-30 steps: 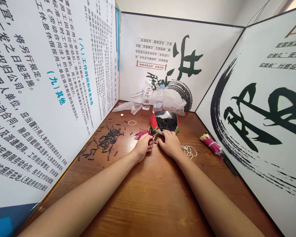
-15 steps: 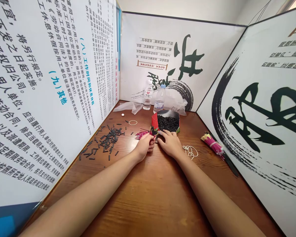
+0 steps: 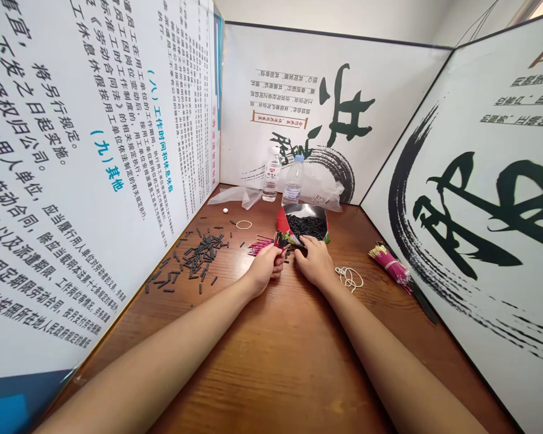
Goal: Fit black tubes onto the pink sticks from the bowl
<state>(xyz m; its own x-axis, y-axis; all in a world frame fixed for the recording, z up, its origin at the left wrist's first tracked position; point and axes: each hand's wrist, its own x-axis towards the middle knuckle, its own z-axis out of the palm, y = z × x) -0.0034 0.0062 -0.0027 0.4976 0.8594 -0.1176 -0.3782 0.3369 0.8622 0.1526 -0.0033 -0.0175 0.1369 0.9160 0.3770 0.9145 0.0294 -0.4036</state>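
Note:
My left hand (image 3: 268,269) is closed around a bundle of pink wires (image 3: 259,246), with black sleeves and thin metal ends showing above the fist. Just right of it, my right hand (image 3: 315,260) rests at the near edge of an open box (image 3: 282,220) of red and other colours. Small black sleeves (image 3: 308,226) fill the box. Bent fingers of the right hand touch the box's near rim, thumb apart on the left side; what lies between the fingertips is too small to make out. A few loose black sleeves lie between the hands.
Black sleeves (image 3: 203,256) lie scattered at the left. A rubber band (image 3: 244,225) lies behind them, more bands (image 3: 349,278) at the right. Another tied wire bundle (image 3: 391,265) lies by the right panel. Two water bottles (image 3: 292,184) and clear plastic (image 3: 239,196) stand or lie at the back.
The box has shifted slightly left and its near side has changed shape under my right hand. The right fingers have drawn in at its rim. My left hand stays in place with the bundle.

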